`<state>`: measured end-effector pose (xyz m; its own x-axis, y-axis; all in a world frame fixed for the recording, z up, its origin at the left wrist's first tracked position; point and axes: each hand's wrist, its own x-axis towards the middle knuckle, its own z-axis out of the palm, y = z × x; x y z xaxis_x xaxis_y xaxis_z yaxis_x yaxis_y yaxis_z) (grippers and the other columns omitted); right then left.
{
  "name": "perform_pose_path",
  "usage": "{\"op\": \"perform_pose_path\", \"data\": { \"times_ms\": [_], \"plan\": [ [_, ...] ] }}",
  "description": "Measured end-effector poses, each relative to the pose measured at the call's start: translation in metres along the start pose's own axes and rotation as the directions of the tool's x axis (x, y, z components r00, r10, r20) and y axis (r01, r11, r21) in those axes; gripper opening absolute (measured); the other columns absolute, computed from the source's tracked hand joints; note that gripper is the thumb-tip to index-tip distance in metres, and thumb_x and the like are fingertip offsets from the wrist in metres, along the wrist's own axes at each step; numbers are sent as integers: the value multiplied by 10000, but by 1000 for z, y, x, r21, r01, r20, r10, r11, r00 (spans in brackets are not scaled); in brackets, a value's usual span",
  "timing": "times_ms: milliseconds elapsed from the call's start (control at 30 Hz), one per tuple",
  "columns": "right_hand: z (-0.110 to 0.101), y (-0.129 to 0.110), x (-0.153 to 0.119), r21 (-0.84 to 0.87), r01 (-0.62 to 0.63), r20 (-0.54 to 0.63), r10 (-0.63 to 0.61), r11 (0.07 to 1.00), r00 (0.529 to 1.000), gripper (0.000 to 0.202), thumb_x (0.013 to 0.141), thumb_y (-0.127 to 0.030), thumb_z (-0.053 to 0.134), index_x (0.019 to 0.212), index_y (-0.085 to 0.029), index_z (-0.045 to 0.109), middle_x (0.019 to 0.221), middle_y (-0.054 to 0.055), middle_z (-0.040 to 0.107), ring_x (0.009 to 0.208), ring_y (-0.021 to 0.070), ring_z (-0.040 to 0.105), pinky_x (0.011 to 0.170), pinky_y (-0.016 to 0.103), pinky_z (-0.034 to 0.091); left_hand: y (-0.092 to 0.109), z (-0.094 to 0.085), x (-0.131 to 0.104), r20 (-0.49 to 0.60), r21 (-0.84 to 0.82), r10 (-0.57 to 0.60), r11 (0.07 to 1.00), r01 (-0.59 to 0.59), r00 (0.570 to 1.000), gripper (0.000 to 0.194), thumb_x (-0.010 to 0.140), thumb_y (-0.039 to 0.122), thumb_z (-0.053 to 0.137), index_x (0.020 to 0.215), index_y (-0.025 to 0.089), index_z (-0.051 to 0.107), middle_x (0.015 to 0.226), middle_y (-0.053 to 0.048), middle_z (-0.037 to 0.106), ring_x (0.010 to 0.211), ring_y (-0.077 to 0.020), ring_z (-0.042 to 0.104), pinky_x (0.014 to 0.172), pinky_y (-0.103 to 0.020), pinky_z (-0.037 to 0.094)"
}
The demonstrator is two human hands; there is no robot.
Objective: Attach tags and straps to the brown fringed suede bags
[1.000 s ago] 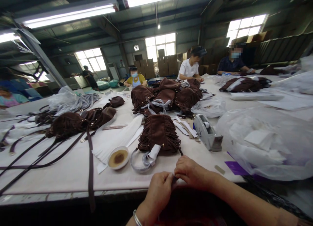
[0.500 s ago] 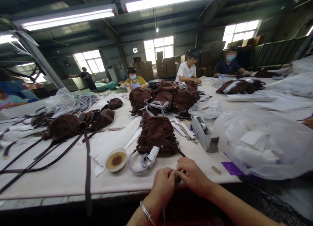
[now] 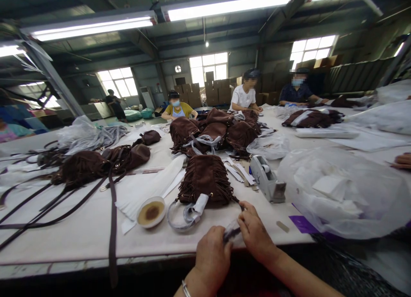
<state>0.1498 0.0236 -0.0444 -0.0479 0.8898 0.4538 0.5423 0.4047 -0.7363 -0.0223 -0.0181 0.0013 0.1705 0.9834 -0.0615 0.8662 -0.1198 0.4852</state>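
A brown fringed bag (image 3: 206, 177) lies on the pale table, with a coil of plastic-wrapped strap (image 3: 181, 215) at its lower left. From its lower right corner a dark strap runs to my right hand (image 3: 255, 230), whose fingers are closed on it. My left hand (image 3: 212, 256), at the table's front edge, is closed round the same strap. Between the two hands shows a short blurred stretch of strap (image 3: 231, 232) with clear plastic about it.
Left of the bag stands a dish of brown paste (image 3: 151, 212); right of it, a tape dispenser (image 3: 268, 179) and a large clear plastic bag (image 3: 343, 194). More brown bags (image 3: 215, 130) are heaped behind. Several people sit across the table; a person's hand (image 3: 402, 160) shows at right.
My hands have moved apart, the left slightly down and left, the right slightly up. A stretch of strap with plastic now shows between them.
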Motion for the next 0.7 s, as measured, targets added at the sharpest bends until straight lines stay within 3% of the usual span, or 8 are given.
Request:
{"op": "perform_pose_path", "data": {
  "times_ms": [200, 300, 433, 567, 633, 700],
  "plan": [
    [10, -5, 1, 173, 13, 200, -48, 985, 979, 142, 935, -176, 416, 825, -209, 499, 1339, 162, 497, 1191, 254, 565, 1032, 467, 465, -11, -2, -8, 35, 56, -35, 998, 33, 999, 212, 861, 265, 549, 1034, 207, 656, 1010, -73, 699, 960, -245, 646, 814, -315, 430],
    [15, -3, 5, 194, 12, 237, -59, 981, 970, 132, 931, -173, 429, 827, -208, 502, 1339, 153, 504, 1126, 237, 604, 991, 450, 499, -12, -4, -4, 26, 96, -80, 992, 77, 997, 170, 859, 265, 557, 980, 203, 659, 984, -71, 703, 926, -236, 651, 786, -309, 428],
    [16, 15, 12, 19, 118, 107, -120, 993, 987, 127, 916, -171, 454, 813, -207, 519, 1341, 164, 498, 1285, 287, 475, 1093, 524, 402, -6, -4, 6, 12, 135, -90, 987, 87, 996, 195, 874, 302, 559, 984, 182, 666, 990, -94, 698, 917, -249, 650, 780, -322, 435],
    [11, 41, 24, -120, 18, -94, -30, 993, 995, 160, 908, -177, 439, 768, -209, 510, 1306, 179, 498, 1287, 308, 452, 1098, 564, 378, 7, -1, 19, 16, 153, -50, 987, 47, 999, 220, 876, 293, 558, 1008, 161, 676, 1010, -123, 696, 926, -271, 657, 789, -342, 452],
    [6, 50, 31, -114, -19, -113, 6, 993, 994, 168, 911, -192, 425, 768, -208, 512, 1272, 182, 518, 1246, 301, 487, 1082, 550, 394, 14, 0, 23, 37, 155, -43, 987, 37, 998, 229, 865, 297, 570, 1007, 155, 679, 1005, -132, 701, 926, -285, 663, 787, -353, 462],
    [0, 52, 37, -80, -25, -57, 21, 996, 998, 179, 918, -216, 419, 773, -207, 523, 1212, 172, 564, 1187, 289, 531, 1058, 527, 414, 20, 1, 24, 52, 152, -32, 988, 24, 998, 243, 866, 315, 563, 1003, 153, 682, 1004, -140, 707, 935, -303, 668, 791, -370, 471]
  ]
}}
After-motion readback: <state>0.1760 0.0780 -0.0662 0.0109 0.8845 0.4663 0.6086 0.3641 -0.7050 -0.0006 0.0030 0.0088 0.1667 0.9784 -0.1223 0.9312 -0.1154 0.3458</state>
